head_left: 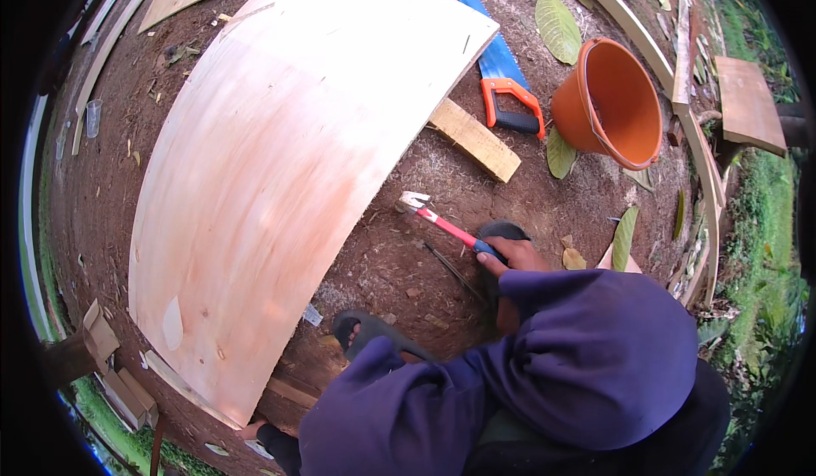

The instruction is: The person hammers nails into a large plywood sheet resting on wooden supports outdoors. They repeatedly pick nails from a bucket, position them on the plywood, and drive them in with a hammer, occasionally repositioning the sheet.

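A large pale plywood sheet [255, 187] lies across the left and middle of the view, raised off the soil on wooden strips. At its near corner my left hand [251, 431] is closed on the edge, with most of its fingers hidden. My right hand [515, 255] is wrapped around the dark grip of a hammer [446, 227] with a red handle. The hammer's pale metal head is low over the soil, just right of the sheet and apart from it. A squared wooden block [476, 140] sticks out from under the sheet's right edge.
Beyond the block lies a blue-bladed handsaw [512, 106] with an orange and black handle. An orange bucket [586, 93] stands to its right, among large leaves [558, 30]. Long timber strips [633, 30] run along the right. My sandalled foot [374, 333] is near the sheet.
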Available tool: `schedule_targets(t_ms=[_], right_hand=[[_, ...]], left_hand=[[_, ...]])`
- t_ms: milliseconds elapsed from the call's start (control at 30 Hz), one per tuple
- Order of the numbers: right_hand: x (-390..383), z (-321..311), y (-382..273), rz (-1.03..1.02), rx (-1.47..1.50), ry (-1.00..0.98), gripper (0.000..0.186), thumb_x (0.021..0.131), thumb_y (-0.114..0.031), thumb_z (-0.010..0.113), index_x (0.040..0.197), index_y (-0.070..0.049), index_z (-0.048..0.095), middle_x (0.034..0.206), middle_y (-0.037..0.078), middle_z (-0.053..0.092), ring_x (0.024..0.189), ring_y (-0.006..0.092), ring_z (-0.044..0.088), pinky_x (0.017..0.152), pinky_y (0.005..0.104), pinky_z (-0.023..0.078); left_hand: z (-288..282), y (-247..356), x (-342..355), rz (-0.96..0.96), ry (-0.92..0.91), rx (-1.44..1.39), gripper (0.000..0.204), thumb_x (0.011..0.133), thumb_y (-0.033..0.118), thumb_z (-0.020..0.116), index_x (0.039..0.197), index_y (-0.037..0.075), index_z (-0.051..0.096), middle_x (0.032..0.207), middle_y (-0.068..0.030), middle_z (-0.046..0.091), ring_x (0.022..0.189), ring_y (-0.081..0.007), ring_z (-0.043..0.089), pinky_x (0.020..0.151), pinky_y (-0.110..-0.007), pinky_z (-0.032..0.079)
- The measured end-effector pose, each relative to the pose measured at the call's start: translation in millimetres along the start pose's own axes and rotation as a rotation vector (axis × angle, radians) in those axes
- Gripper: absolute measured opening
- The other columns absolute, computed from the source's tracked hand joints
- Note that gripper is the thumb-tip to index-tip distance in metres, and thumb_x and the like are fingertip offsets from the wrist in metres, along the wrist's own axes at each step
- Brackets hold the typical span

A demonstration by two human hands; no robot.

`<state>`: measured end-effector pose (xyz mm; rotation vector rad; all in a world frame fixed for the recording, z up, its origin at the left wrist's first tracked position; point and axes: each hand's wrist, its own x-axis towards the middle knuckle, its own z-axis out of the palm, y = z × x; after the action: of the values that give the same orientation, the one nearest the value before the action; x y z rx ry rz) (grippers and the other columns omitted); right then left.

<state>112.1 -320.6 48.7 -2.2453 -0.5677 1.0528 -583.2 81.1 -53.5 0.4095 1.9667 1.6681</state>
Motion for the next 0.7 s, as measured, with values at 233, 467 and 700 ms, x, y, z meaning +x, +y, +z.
schedule_targets(t_ms=[233,467,700], right_hand=[[3.6,-0.7,6.9,-0.018,0.034,0.025,0.041,0.100,-0.035,0.063,0.124,-0.001,0.066,0.106,0.023,0.071,0.101,0.0419,0.068,0.088,0.0471,0.052],[4.2,-0.2,8.4,-0.038,0.054,0.047,0.039,0.100,-0.033,0.064,0.124,-0.002,0.067,0.104,0.023,0.071,0.096,0.0406,0.070,0.084,0.0455,0.053],[-6.0,0.4,15.2,-0.042,0.107,0.196,0.034,0.100,-0.028,0.064,0.121,-0.002,0.068,0.097,0.019,0.074,0.089,0.0299,0.072,0.080,0.0394,0.053]], left_hand=[[-6.3,0.4,35.3,0.055,-0.026,0.088,0.057,0.104,0.046,0.041,0.134,0.000,0.059,0.138,-0.0130,0.063,0.123,-0.0294,0.061,0.105,-0.048,0.047],[6.5,-3.6,25.5,0.103,-0.058,0.153,0.046,0.101,0.041,0.052,0.123,0.003,0.067,0.131,-0.0155,0.066,0.120,-0.0270,0.063,0.105,-0.045,0.048],[2.7,-12.5,43.2,0.202,-0.066,0.216,0.035,0.099,0.036,0.062,0.112,0.005,0.075,0.124,-0.0180,0.070,0.117,-0.0247,0.065,0.105,-0.043,0.050]])
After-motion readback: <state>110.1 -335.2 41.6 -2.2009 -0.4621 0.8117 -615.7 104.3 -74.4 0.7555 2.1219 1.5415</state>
